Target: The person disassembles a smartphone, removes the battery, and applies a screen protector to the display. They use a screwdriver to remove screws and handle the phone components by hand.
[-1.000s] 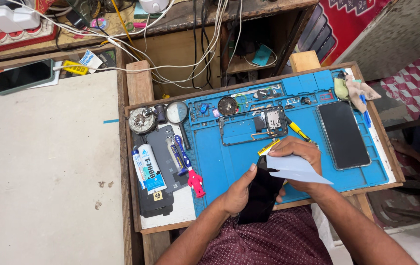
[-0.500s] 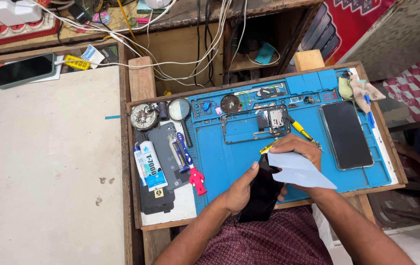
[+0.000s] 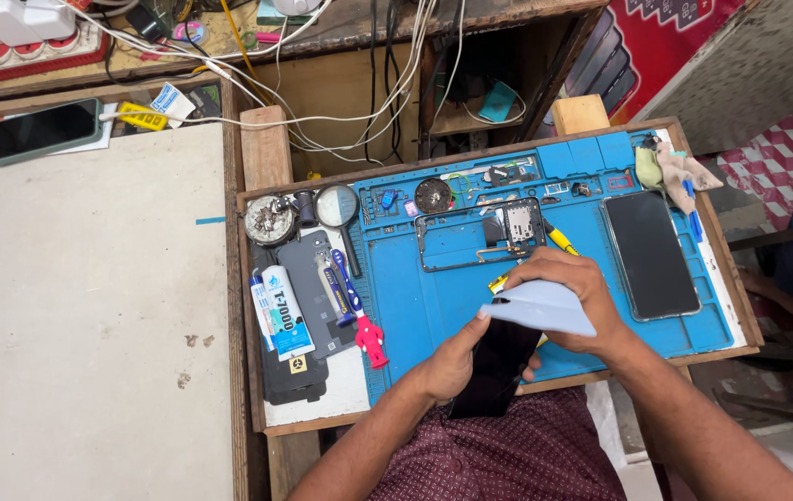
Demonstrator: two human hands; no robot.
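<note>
Hands work close together — left hand (image 3: pixel 452 366) grips a dark phone (image 3: pixel 494 366), right hand (image 3: pixel 568 301) pinches a pale cloth (image 3: pixel 540 308). Loose grip — phone could slip and drop.

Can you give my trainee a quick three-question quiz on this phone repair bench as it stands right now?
1. True or false: the left hand grips a dark phone screen at the near edge of the blue mat.
2. What does the right hand press onto that screen: (a) a pale blue cloth, (b) a screwdriver, (c) a glue tube?
3. Which lies nearer the magnifying glass: the opened phone frame or the black phone lying face up at the mat's right end?

Key: 1 true. 2 (a), the pale blue cloth. 3 the opened phone frame.
</note>
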